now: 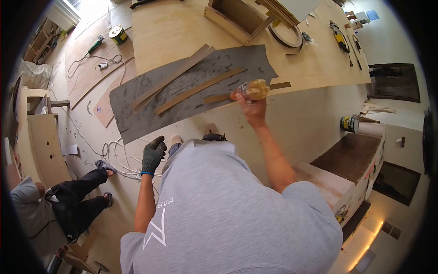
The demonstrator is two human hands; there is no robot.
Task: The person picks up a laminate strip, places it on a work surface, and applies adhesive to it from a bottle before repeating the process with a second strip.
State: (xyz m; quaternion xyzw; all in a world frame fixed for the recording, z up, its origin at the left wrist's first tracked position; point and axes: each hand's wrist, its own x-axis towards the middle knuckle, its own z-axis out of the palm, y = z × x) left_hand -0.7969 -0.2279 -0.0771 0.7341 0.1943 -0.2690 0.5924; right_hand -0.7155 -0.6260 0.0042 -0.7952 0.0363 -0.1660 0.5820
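Observation:
My right hand (252,109) is closed around a clear plastic bottle (255,90) with amber contents, held over a thin brown strip (280,85) near the table's front edge. My left hand (153,155), in a dark work glove with a blue cuff, hangs below the edge of the grey sheet (125,114); its fingers are bent together and nothing shows in them. Several more brown strips lie on the stained sheet, among them a long one (196,92) and a pair that cross (171,78).
The plywood table (164,27) bears an open wooden box (235,20), a roll of edging (285,37) and a yellow tool (338,36). Another person (77,196) is at the lower left. Cables (121,160) lie on the floor; a can (117,34) stands at the upper left.

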